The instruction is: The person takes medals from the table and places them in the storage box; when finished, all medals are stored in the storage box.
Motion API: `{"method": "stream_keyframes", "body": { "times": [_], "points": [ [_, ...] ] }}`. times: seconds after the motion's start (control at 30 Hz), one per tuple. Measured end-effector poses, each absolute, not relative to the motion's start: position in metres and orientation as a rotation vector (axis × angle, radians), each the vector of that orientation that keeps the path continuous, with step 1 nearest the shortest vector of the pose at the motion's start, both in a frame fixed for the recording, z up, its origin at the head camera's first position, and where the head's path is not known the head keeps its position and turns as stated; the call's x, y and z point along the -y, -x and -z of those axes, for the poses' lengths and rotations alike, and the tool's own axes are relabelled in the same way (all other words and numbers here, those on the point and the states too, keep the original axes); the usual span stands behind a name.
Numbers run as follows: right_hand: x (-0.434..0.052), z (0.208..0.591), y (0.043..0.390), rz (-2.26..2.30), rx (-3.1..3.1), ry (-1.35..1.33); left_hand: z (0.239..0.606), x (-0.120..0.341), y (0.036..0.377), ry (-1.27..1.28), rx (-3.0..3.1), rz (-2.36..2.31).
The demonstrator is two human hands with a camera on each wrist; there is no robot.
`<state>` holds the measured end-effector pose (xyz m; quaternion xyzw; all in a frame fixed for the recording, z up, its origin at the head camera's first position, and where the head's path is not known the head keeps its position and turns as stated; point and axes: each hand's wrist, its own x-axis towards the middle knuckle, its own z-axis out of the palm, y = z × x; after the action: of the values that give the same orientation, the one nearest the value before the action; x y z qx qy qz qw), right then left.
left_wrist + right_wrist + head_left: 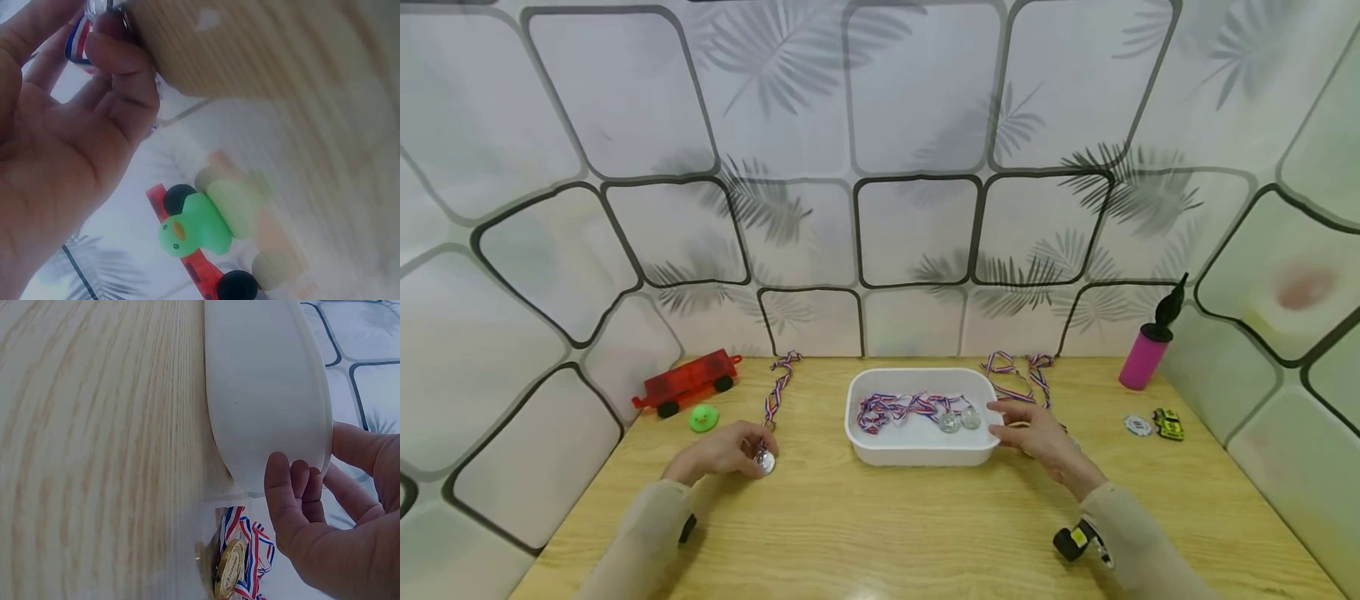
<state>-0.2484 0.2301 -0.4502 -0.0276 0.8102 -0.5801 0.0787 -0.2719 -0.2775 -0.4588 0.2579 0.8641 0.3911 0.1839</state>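
My left hand (724, 452) pinches a silver medal (765, 462) at the left of the table. Its striped red, white and blue ribbon (778, 390) trails toward the back. At the middle stands a white plastic tub (917, 457), with two silver medals (950, 422) and their bunched ribbons lying inside. My right hand (1041, 440) holds the tub's right end, some fingers on the outer wall and others at the rim. Beyond that end, a gold medal (230, 569) with a striped ribbon shows in the right wrist view; in the head view the hand mostly hides this medal.
A red toy trailer (688, 384) and a green rubber duck (703, 418) sit at the back left. Toward the right stand a pink hand pump (1146, 358), a poker chip (1137, 426) and a yellow toy car (1168, 424). A patterned curtain (917, 233) closes off the back and sides.
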Motion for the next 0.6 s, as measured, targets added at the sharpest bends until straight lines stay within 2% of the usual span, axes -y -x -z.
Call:
{"method": "stream_keyframes", "body": {
  "times": [0.23,0.6],
  "points": [
    [-0.23,0.448,0.251,1.736,-2.418,0.069,0.458,0.27,0.273,-0.747,-2.528,-1.057],
    [-0.23,0.449,0.251,1.738,-2.399,0.056,0.449,0.253,0.279,-0.48,-2.405,-1.452]
  ]
}}
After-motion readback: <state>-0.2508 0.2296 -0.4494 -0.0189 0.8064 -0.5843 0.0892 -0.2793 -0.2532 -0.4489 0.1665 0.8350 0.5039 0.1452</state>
